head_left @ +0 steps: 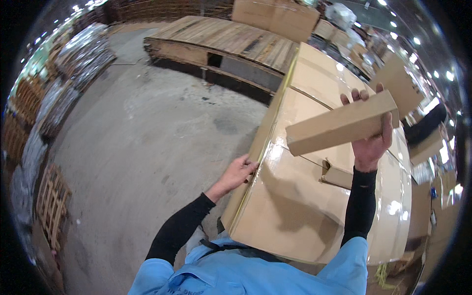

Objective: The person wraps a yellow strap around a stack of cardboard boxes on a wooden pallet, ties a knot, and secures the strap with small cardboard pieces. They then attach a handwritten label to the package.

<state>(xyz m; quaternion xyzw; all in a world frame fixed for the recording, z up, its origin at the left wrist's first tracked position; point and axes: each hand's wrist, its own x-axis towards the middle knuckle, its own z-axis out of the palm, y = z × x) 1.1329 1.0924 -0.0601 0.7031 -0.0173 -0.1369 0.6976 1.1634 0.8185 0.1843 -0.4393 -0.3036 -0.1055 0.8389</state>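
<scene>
My right hand point(372, 147) holds a long, narrow piece of folded brown cardboard point(339, 125) above the stacked cartons. Its thumb is on the near side, and the other fingertips show over the far edge. At the left edge of the large taped carton point(290, 211) is my left hand point(235, 175), its fingers curled against a yellow strap point(269, 145) that runs along that edge. Whether those fingers grip the strap is hidden. A second folded cardboard piece point(338, 175) lies on the carton top, below the one in my right hand.
A low wooden platform point(228, 39) stands beyond the cartons, with a large cardboard box point(275, 19) behind it. Wrapped stacks point(83, 59) and a wooden pallet point(52, 199) line the left of the concrete floor point(147, 147). More cardboard point(398, 83) stands at the right.
</scene>
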